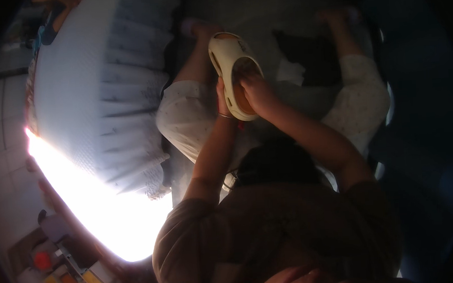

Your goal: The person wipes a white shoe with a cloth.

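Note:
A pale yellow hollow frame with large oval openings and an orange-brown inner surface, perhaps a plastic shoe part or housing (227, 66), is held in front of me, tilted, above my lap. My left hand (222, 98) grips its left side from beneath, with most of the fingers hidden behind it. My right hand (258, 94) reaches into the larger oval opening; its fingertips lie in shadow inside, so what they touch cannot be told. A thin bracelet circles my left wrist.
My bent legs in light trousers (185, 114) spread on both sides. At the left is a pale sheet-like surface with a gathered edge (127, 81), glaring bright lower down. Dark cloth (311, 56) lies between the legs. Another person's hand (62, 15) shows at top left.

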`<state>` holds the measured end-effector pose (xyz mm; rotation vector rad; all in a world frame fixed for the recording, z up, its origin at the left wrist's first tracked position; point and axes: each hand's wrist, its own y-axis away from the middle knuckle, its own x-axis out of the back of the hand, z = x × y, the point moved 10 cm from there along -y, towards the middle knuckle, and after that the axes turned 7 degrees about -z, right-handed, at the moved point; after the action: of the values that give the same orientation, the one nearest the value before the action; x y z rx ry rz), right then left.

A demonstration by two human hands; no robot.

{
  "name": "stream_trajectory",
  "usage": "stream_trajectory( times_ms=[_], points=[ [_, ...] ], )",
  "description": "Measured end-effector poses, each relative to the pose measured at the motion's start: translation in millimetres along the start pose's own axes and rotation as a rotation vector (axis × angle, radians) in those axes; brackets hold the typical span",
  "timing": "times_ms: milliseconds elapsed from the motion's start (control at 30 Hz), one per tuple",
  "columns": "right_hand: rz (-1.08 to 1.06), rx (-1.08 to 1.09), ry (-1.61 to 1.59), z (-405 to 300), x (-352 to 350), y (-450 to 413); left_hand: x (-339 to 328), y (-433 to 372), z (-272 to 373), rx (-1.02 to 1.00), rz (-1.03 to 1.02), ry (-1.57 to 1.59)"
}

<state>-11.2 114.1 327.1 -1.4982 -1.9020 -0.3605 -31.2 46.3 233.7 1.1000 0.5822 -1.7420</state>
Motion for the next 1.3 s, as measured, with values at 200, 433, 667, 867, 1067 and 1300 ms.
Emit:
stream_trajectory(
  times_ms=[200,433,667,867,1067,1300],
  points=[
    [-0.029,0.267,-0.019,-43.8,9.0,39.0,-8.8,-2.4,10.3,-0.049,-0.066,0.121],
    [-0.328,0.036,-0.299,-7.1,19.1,47.6,-21.4,-2.1,14.1,-0.021,-0.092,0.108],
    [0.296,-0.081,-0.559,18.1,105.2,24.3,-4.8,-1.5,9.8,0.021,-0.062,0.117],
    [0.14,0.254,0.091,-14.7,23.0,11.8,-1.5,-1.9,-0.1,0.017,-0.077,-0.028],
    [-0.055,-0.021,0.162,17.9,-5.7,-4.2,-1.8,6.4,-0.2,0.083,-0.015,-0.088],
    [-0.148,0.16,0.126,-13.5,-16.0,47.7,11.2,0.0,10.9,0.016,-0.043,0.029]
  ],
)
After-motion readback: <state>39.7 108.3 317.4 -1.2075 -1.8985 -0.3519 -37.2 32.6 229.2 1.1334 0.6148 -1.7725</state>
